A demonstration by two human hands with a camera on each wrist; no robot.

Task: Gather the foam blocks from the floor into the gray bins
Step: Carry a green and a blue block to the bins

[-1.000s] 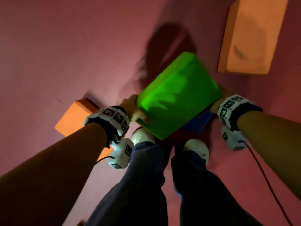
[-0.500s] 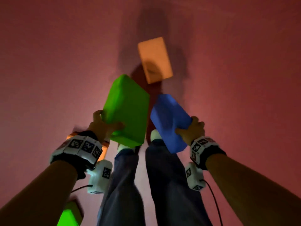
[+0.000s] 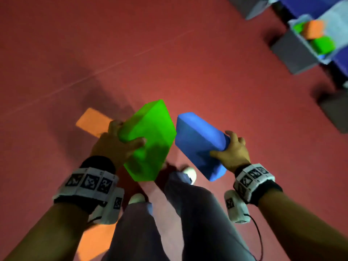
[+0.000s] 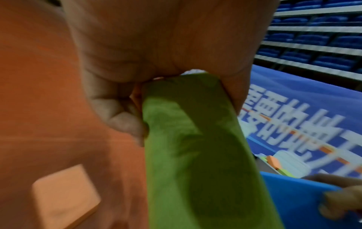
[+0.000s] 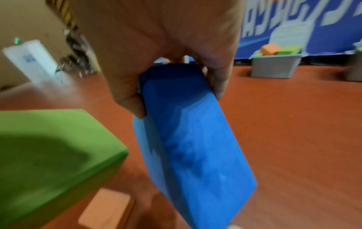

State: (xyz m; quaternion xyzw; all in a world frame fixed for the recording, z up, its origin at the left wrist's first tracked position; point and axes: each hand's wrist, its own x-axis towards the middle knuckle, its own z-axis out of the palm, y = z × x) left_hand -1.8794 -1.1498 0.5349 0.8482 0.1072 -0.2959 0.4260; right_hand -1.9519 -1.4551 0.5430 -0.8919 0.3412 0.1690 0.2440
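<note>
A red-brown floor [image 3: 169, 53] fills most of the head view, crossed by a faint pale seam running from the left edge up toward the upper right. Soft shadows fall across it at lower centre. In the left wrist view, a blue banner [image 4: 305, 108] with large white characters stands at the right of the frame, and above it rise tiers of blue seats [image 4: 317, 37]. In the right wrist view, a beige wall [image 5: 21, 23] occupies the upper left, with a blurred white cabinet [image 5: 29, 57] standing before it.
</note>
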